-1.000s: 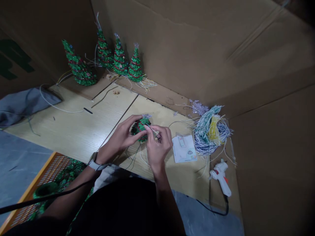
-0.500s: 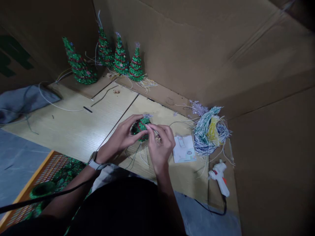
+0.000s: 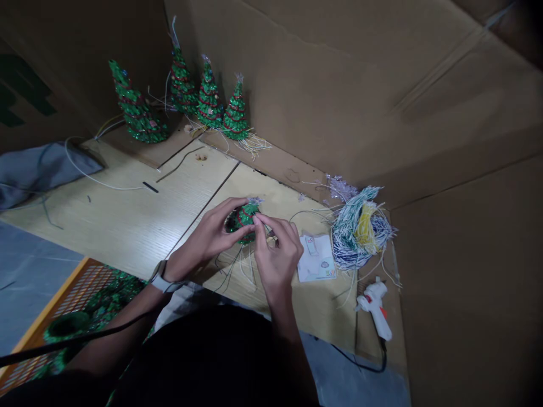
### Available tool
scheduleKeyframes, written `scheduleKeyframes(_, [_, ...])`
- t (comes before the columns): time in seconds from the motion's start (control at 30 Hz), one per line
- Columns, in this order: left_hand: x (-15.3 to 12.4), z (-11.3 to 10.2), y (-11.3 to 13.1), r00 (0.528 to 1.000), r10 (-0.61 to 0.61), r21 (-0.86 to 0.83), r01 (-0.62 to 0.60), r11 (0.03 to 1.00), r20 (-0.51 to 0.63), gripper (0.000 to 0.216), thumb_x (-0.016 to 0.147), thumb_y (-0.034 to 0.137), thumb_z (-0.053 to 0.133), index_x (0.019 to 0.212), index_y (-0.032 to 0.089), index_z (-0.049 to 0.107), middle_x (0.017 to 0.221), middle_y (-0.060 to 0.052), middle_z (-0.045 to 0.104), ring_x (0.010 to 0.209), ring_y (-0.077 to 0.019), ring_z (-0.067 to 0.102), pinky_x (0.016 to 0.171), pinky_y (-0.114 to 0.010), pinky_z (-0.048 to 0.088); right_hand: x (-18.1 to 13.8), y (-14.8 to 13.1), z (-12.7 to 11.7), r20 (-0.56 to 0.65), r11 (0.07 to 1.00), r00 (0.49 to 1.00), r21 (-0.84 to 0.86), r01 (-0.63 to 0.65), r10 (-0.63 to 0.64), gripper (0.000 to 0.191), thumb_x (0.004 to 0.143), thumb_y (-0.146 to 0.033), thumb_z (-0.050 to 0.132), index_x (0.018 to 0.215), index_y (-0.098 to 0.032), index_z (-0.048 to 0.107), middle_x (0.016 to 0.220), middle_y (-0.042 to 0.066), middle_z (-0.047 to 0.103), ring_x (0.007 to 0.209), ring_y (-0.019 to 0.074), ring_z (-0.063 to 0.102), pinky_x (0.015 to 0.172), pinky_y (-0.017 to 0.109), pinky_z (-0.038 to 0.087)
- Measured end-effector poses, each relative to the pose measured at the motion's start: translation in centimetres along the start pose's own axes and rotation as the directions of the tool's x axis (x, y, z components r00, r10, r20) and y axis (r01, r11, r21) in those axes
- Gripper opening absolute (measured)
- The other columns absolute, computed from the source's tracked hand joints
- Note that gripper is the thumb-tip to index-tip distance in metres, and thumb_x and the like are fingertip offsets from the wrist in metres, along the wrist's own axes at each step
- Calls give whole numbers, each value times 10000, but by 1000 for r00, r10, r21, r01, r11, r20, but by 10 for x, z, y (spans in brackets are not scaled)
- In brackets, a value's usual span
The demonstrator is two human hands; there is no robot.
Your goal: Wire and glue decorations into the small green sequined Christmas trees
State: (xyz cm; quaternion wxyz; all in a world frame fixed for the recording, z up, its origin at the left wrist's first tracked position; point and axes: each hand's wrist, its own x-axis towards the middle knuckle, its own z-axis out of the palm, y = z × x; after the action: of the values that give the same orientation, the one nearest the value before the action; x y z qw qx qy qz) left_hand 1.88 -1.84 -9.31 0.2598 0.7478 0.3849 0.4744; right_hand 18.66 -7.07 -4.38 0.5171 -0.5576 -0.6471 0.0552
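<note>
Closest to the camera, on the left, is an orange mesh crate (image 3: 51,316) full of green tinsel. A black cable (image 3: 63,342) runs across it.

Just above that, the two hands meet over the wooden bench (image 3: 127,226). The left hand (image 3: 211,236), with a watch (image 3: 159,278) on its wrist, has its fingers curled around a little tinsel tree (image 3: 241,216) and grips it. The tree sits just above the bench, between both hands, with a clear star on its tip. The right hand (image 3: 278,255) is closed in a pinch right at the tree's side. It looks like it holds a thin pale wire (image 3: 268,232), but that is very small to see. More loose wires (image 3: 237,265) hang down under the tree.

Not much has changed in the last second. The tree stays in the same spot and the left hand keeps the same hold. The right hand has crept a bit closer, so its first finger now touches the green tinsel. The same small finger work goes on.

To the right lie a white card (image 3: 316,261), a white glue gun (image 3: 374,308) and a big bundle of wires (image 3: 360,226) in white, green and yellow. Some clear plastic stars (image 3: 341,186) lie just behind the bundle.

Far back, four finished trees (image 3: 210,96) stand by the cardboard wall (image 3: 339,85). A grey cloth (image 3: 38,172) lies at the far left.
</note>
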Motion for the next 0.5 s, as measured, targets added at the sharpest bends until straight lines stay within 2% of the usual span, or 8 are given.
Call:
scheduleKeyframes(0.1, [1, 0, 2, 1000, 1, 5, -1, 1000, -2, 508, 1007, 321, 806, 1477, 253, 627, 1389, -115, 751, 1270, -253, 740, 1107, -428, 610, 1, 1, -1, -13, 1000, 1000, -14, 17, -18, 87, 1032, -190, 773, 1079, -232, 833, 1008, 6, 865, 904, 168, 742, 858, 324, 595])
scheduleKeyframes(0.23, [2, -2, 5, 1000, -9, 16, 8, 1000, 17, 503, 1024, 338, 788, 1490, 250, 621, 1392, -114, 747, 1274, -254, 735, 1115, -432, 606, 0, 4, -2, 1, 995, 996, -39, 91, -91, 113, 1048, -159, 745, 1081, -232, 825, 1026, 3, 868, 930, 159, 757, 894, 324, 592])
scheduleKeyframes(0.5, [2, 1, 12, 999, -36, 72, 34, 997, 19, 492, 1051, 394, 749, 1494, 235, 605, 1434, -120, 729, 1318, -273, 718, 1164, -450, 581, 3, 10, -1, 1, 959, 973, -172, 227, -230, 165, 1058, -108, 701, 1142, -194, 814, 1052, 50, 862, 941, 178, 764, 878, 326, 599])
